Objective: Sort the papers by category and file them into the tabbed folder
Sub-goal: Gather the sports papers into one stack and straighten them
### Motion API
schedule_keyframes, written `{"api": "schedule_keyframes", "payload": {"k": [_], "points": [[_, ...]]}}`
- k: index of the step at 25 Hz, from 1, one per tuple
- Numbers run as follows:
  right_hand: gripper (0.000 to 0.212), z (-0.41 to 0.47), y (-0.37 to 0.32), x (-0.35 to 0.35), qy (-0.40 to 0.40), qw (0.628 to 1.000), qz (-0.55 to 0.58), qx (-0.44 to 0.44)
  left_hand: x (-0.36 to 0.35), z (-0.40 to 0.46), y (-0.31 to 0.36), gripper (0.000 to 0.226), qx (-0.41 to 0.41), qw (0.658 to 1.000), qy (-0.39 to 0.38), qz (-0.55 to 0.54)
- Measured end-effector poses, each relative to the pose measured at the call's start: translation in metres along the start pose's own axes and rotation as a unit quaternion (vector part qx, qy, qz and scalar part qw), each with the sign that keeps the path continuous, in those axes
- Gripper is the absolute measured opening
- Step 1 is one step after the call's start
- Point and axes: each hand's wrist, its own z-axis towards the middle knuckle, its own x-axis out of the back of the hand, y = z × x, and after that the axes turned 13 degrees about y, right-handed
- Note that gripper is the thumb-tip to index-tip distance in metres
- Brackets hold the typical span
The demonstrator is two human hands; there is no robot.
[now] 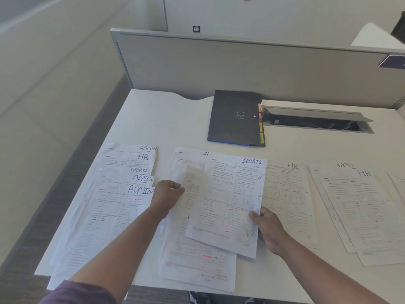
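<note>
Right hand (270, 229) pinching thin SPORTS sheet (228, 202), left hand (167, 195) gripping paper

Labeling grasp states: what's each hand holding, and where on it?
Right hand pinches the SPORTS sheet at its lower right edge. Left hand grips the left edge of the sheet beneath.

White desk (166, 119) against grey partition (241, 66) (cable slot (315, 120) open); carpet.

Both bare forearms reach forward from the near edge, the left one ending in a purple sleeve. The left hand (167, 194) curls its fingers, pinching a sheet's edge. The right hand (268, 229) pinches another sheet's right edge, thumb on top.
</note>
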Motion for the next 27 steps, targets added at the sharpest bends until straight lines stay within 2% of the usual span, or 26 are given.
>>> {"api": "schedule_keyframes", "payload": {"k": [4,8,10,12,15,17,22,27], "points": [[0.020,-0.003,-0.009,-0.001,0.009,1.000,0.015,-0.002,0.007,0.000,0.013,0.023,-0.014,0.999,0.048,-0.018],[0.019,-0.009,-0.021,0.000,0.024,1.000,0.001,0.014,0.024,0.002,0.020,0.027,0.010,0.995,0.029,-0.099],[0.018,-0.013,-0.027,0.002,0.032,0.999,-0.013,0.027,0.035,0.004,0.022,0.031,-0.001,0.994,0.018,-0.106],[0.018,-0.014,-0.030,0.003,0.047,0.998,-0.029,0.039,0.047,0.006,0.027,0.029,-0.015,0.992,0.014,-0.123],[0.018,-0.015,-0.031,0.005,0.062,0.996,-0.045,0.050,0.061,0.004,0.039,0.015,-0.038,0.987,-0.015,-0.155],[0.018,-0.016,-0.032,0.006,0.068,0.995,-0.057,0.055,0.068,-0.003,0.052,0.006,-0.071,0.988,-0.013,-0.139],[0.019,-0.020,-0.039,0.005,0.076,0.993,-0.051,0.070,0.085,-0.020,0.084,0.013,-0.193,0.977,0.052,-0.074],[0.019,-0.021,-0.048,0.003,0.092,0.990,-0.037,0.100,0.115,-0.040,0.128,0.015,-0.341,0.936,0.087,0.029]]}}
